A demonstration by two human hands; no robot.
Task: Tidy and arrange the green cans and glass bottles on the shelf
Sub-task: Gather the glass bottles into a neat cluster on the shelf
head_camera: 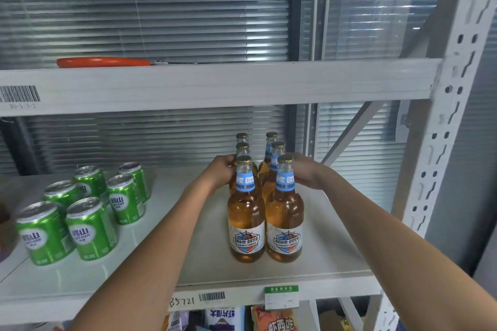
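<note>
Amber glass: six beer bottles (246,209) stand upright on the middle shelf (204,258), right of centre, in two columns of three running front to back. Gold caps, blue neck bands, white body labels reading "BAHE BEER" on the front pair. Front two bottles stand just beside each other; contact between them cannot be confirmed.

Left hand (222,169) reaches in from the left side of the group, at neck height of the middle bottle in the left column. Fingers curl toward that bottle; they are partly hidden behind the front bottle's neck, so whether they actually clamp it cannot be told.

Right hand (305,170) mirrors this on the right side, palm against the neck region of the middle bottle in the right column. Fingers hidden behind the glass; grip state cannot be told.

Green cans (91,228): six, upright, on the same shelf well to the left of the bottles, loosely grouped in two uneven rows. White logo panel faces the camera on the front ones.

Upper shelf: orange-handled tool (103,62) lying flat. Barcode stickers on both shelf edges; green-and-white price tag (281,297) on the lower edge. Snack packets (271,320) visible below.
</note>
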